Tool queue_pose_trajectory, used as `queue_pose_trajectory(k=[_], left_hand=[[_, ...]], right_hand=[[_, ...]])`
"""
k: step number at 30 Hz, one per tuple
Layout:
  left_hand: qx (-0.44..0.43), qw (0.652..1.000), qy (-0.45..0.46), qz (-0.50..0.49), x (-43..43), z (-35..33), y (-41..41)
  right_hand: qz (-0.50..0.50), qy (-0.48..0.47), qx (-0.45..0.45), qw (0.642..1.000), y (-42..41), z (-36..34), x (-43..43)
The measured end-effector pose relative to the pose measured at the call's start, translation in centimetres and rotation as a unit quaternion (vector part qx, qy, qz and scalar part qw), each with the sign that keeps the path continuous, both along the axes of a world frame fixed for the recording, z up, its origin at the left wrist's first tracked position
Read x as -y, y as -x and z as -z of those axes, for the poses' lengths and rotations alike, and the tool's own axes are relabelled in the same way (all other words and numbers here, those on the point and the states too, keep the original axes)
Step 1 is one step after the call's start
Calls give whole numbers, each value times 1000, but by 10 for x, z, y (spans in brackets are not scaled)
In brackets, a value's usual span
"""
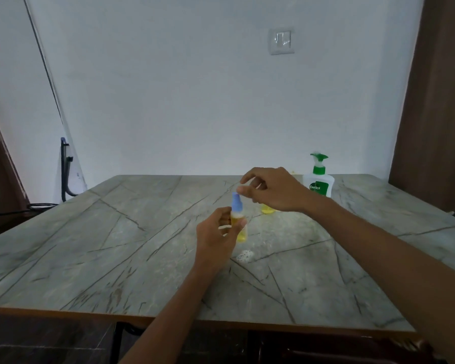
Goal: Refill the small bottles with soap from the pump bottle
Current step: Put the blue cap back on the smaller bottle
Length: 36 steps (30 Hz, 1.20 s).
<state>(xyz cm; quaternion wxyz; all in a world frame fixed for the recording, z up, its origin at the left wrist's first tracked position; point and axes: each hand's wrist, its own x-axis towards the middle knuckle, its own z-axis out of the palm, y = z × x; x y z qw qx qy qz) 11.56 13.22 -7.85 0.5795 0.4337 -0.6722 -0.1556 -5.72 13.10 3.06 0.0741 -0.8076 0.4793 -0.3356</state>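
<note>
My left hand point(217, 236) grips a small clear bottle point(241, 233) of yellow soap with a blue spray top point(236, 202), held upright above the middle of the table. My right hand point(272, 189) hovers just above that top. Its thumb and forefinger are curled close to the tip, and the blur hides whether they pinch anything. A second small bottle point(268, 209) with yellow soap stands behind, mostly hidden by my right hand. The white pump bottle point(319, 183) with a green pump and label stands at the back right.
The grey marble-patterned table point(116, 245) has a small patch of white foam point(244, 256) below the held bottle. The wall is right behind the table, with a brown door frame at the right and a dark metal chair frame point(65, 172) at the back left.
</note>
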Motion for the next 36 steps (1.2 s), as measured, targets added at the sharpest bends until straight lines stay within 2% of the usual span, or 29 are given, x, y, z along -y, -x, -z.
queue_pose_trajectory(k=[3,6,15,21,36], left_hand=[[-12,1000,6,-3,9,-10,3],[2,1000,8,-11,27,-28,6],[38,994,-34,-97,98,-43,13],[54,990,-66,-110,125,-34,22],[45,988,-98,-109,152,-7,21]], right_hand=[[45,30,96,994,17,25,-18],[56,30,143,988,29,60,-32],[46,-18,131,990,53,122,-54],[49,-8,167,985,60,124,-54],[54,-39,158,985,56,124,-56]])
